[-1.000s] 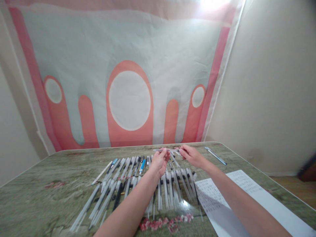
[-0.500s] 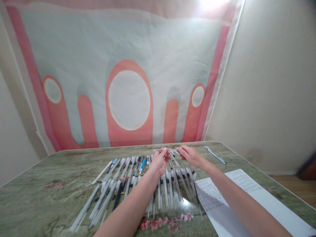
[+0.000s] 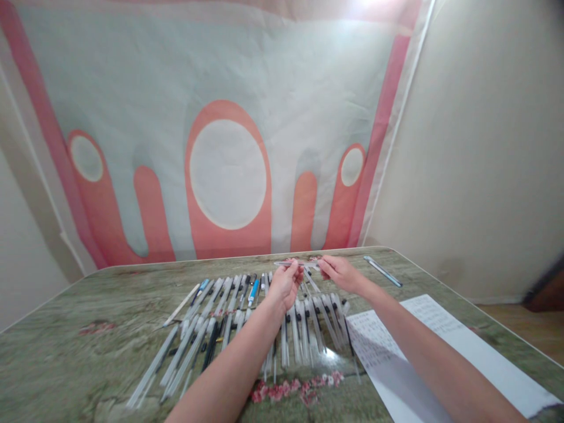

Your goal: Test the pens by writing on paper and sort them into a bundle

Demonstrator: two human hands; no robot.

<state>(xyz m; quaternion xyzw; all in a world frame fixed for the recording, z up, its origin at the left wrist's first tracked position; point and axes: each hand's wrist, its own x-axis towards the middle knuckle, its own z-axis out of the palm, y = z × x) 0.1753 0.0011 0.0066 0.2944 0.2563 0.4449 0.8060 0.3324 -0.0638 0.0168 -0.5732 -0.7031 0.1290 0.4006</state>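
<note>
Above the far part of the table, my left hand pinches a thin clear pen barrel held level. The barrel's other end runs into the closed fingers of my right hand. Whether a refill sits inside the barrel is too small to tell. Below and around my hands lie two rows of taken-apart pens, clear barrels with caps and refills beside them. A blue and white pen lies in the back row, left of my left hand.
Handwritten sheets of white paper lie at the right, under my right forearm. A lone pen rests at the far right of the table. A printed cloth hangs behind the table.
Both hands keep their hold on the pen barrel, with hardly any movement. The camera view has shifted slightly.
</note>
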